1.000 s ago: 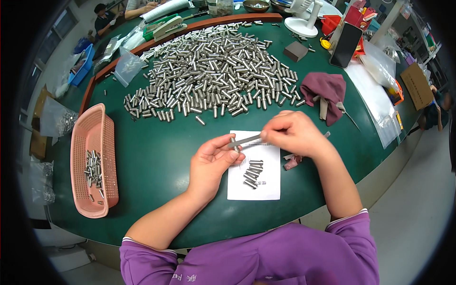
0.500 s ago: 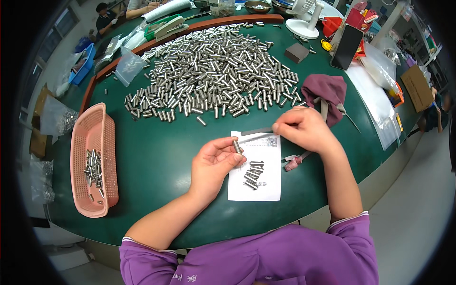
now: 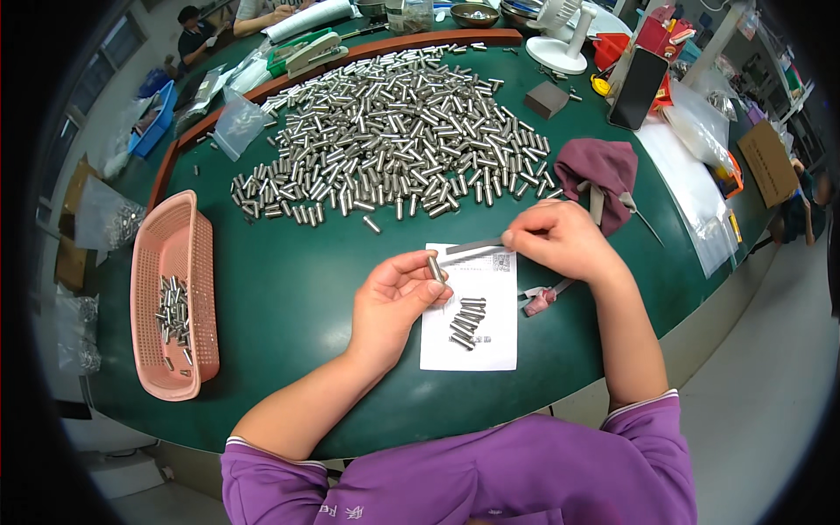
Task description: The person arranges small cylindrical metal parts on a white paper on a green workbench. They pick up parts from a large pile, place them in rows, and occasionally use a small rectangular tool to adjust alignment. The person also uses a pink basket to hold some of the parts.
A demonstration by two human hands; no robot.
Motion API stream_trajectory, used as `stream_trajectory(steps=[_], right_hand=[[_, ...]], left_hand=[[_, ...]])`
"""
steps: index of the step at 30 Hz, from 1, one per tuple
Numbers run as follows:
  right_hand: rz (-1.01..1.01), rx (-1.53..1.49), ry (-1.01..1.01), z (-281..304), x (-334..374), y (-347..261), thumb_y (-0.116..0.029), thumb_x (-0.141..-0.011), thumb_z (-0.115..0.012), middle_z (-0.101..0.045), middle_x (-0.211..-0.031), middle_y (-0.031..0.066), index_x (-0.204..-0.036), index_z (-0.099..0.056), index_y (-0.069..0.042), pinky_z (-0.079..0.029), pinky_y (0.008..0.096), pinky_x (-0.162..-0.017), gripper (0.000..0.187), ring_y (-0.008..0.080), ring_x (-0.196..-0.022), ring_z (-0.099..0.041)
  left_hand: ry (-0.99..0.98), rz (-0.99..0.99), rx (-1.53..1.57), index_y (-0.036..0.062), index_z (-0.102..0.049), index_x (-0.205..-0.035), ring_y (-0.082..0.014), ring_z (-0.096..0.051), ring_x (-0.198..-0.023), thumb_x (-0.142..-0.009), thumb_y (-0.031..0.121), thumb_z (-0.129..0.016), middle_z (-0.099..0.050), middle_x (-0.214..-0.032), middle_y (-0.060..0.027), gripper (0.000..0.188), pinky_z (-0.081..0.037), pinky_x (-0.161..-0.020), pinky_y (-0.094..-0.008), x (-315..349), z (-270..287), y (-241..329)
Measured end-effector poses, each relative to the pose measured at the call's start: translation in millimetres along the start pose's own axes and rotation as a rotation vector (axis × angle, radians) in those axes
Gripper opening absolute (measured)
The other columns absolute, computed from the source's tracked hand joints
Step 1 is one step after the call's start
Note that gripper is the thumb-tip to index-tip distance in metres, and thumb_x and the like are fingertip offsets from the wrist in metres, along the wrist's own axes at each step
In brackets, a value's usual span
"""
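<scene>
Between the thumb and fingers of my left hand (image 3: 392, 296) is a short metal pin (image 3: 436, 269), tilted with its top end up. My right hand (image 3: 560, 236) pinches the end of a thin grey flat strip (image 3: 472, 247), maybe a file. The strip's far end lies close to the pin's upper part; whether they touch I cannot tell. Below both hands is a white printed sheet (image 3: 442, 354), with a row of several pins (image 3: 469, 322) on it. Beyond the hands spreads a big heap of similar metal pins (image 3: 385, 131).
A pink basket (image 3: 208, 306) with some pins stands at left. To the right lie a maroon cloth (image 3: 597, 171), a small pink-wrapped tool (image 3: 541, 302) and a dark block (image 3: 546, 99). A phone (image 3: 639, 87) and white fan (image 3: 556, 52) stand farther back. A wooden rail (image 3: 420, 39) borders the heap.
The strip has shifted very slightly near the pin, and its far end looks sharper now. Both hands keep their grips in nearly the same place.
</scene>
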State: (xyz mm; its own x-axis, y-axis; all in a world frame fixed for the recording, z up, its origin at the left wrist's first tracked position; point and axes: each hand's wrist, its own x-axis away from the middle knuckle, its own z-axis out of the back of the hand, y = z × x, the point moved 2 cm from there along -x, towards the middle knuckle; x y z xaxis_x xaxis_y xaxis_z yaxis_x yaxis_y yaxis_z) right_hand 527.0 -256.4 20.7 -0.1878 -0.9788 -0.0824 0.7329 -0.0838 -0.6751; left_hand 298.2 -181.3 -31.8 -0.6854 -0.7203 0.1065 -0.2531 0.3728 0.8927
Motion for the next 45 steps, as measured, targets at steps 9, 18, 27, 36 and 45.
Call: stream_trajectory(steps=[9, 18, 27, 36, 45], right_hand=[[0.228, -0.098, -0.002, -38, 1, -40, -0.020, -0.081, -0.068, -0.065, -0.068, 0.0056, -0.083, -0.073, -0.007, -0.047, 0.0354, -0.063, 0.014, 0.0208, -0.068, -0.058], [0.162, -0.112, -0.043, -32, 3, -30, -0.030, -0.082, -0.066, -0.068, -0.077, 0.0070, -0.085, -0.073, -0.010, -0.051, 0.0364, -0.072, 0.022, 0.0251, -0.080, -0.064], [-0.170, -0.094, 0.027, 8, 2, 5, -0.030, -0.081, -0.067, -0.067, -0.070, 0.0088, -0.081, -0.073, -0.008, -0.050, 0.0351, -0.065, 0.023, 0.0242, -0.070, -0.064], [-0.024, 0.119, 0.102, -3, 2, -1, -0.027, -0.082, -0.065, -0.066, -0.073, 0.0071, -0.087, -0.072, -0.010, -0.049, 0.0363, -0.064, 0.019, 0.0244, -0.068, -0.062], [-0.074, -0.231, 0.000, -8, 2, -8, -0.027, -0.082, -0.069, -0.065, -0.070, 0.0073, -0.087, -0.073, -0.008, -0.047, 0.0319, -0.059, 0.020, 0.0187, -0.064, -0.061]], left_hand=[[0.002, 0.041, -0.092, -0.0003, -0.054, -0.125, -0.0163, -0.067, -0.087, -0.090, 0.001, -0.063, -0.066, -0.104, -0.0131, 0.036, -0.055, -0.080, -0.0284, -1, -6, 6], [-0.014, 0.060, -0.034, -0.0027, -0.053, -0.126, -0.0207, -0.068, -0.092, -0.090, -0.003, -0.061, -0.064, -0.110, -0.0174, 0.037, -0.057, -0.084, -0.0301, -2, -1, 2], [-0.019, 0.066, 0.050, 0.0057, -0.048, -0.134, -0.0141, -0.065, -0.089, -0.095, 0.005, -0.057, -0.064, -0.113, -0.0134, 0.040, -0.054, -0.083, -0.0281, -2, 0, 7], [-0.066, 0.074, 0.094, 0.0058, -0.046, -0.136, -0.0143, -0.063, -0.093, -0.096, 0.006, -0.055, -0.063, -0.115, -0.0121, 0.041, -0.052, -0.087, -0.0288, -3, 2, 6], [-0.046, 0.056, 0.092, 0.0026, -0.049, -0.133, -0.0166, -0.064, -0.096, -0.095, 0.005, -0.057, -0.064, -0.112, -0.0122, 0.039, -0.053, -0.088, -0.0292, -2, 1, 6]])
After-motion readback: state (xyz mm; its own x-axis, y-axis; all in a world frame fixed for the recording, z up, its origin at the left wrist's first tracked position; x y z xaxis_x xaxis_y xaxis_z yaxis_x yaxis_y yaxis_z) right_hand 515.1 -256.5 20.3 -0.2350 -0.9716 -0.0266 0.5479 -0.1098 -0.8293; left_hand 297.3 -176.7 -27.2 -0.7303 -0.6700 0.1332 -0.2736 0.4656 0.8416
